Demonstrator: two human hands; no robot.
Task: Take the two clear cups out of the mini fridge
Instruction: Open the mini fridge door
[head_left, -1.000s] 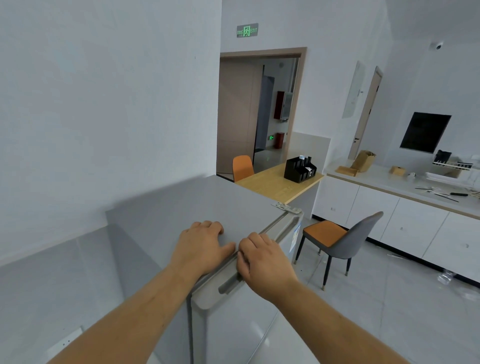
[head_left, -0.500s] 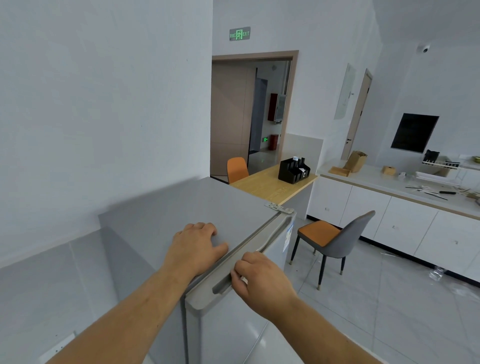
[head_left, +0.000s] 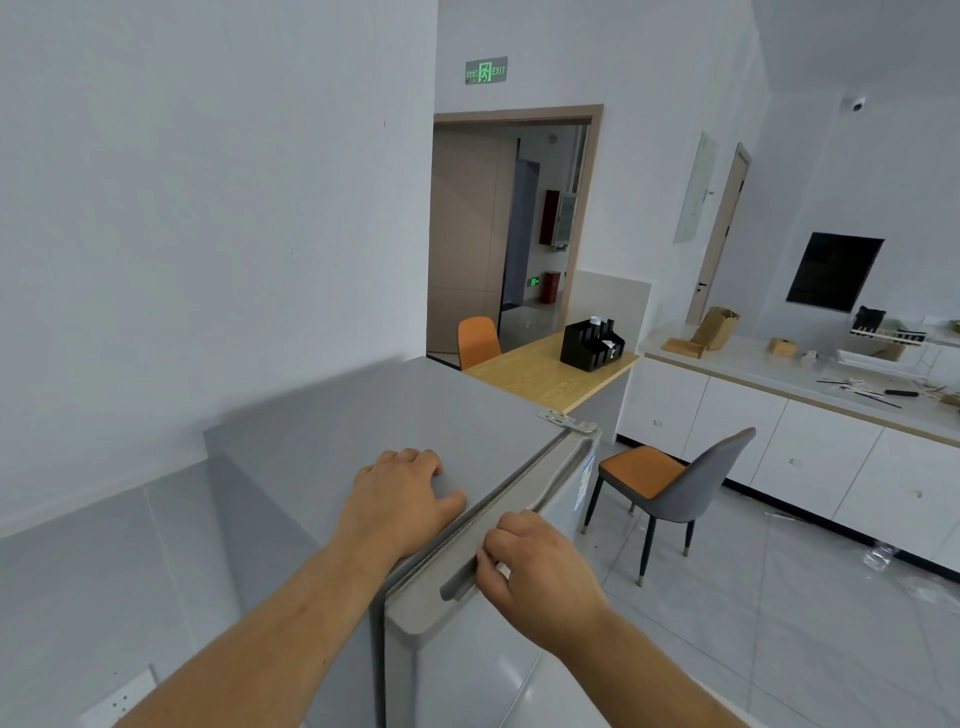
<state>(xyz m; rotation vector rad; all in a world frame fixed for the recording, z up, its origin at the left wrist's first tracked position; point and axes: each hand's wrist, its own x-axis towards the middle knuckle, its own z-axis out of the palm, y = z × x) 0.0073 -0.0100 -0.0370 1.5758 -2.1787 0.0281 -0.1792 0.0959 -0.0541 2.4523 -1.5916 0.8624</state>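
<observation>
Mini fridge (head_left: 363, 431) door cracked at the top edge; the two clear cups are out of sight, presumably inside.

Grey and waist-high, the fridge stands against the white wall (head_left: 208, 208), with a wooden desk (head_left: 540, 374) just beyond it and an orange-seated chair (head_left: 670, 483) near its hinge side. Its door (head_left: 467, 665) shows a narrow gap along the seal on the near side. The left hand (head_left: 400, 504) lies flat, fingers spread, on the fridge top just behind that seal. The right hand (head_left: 540, 566) is curled, fingertips hooked into the recessed handle (head_left: 460, 587) on the door's upper edge. To do this well, I would keep the left palm pressing down so the cabinet cannot slide or tip, and pull the handle smoothly outward about the hinge (head_left: 566, 420), wide enough to see the shelves.
</observation>
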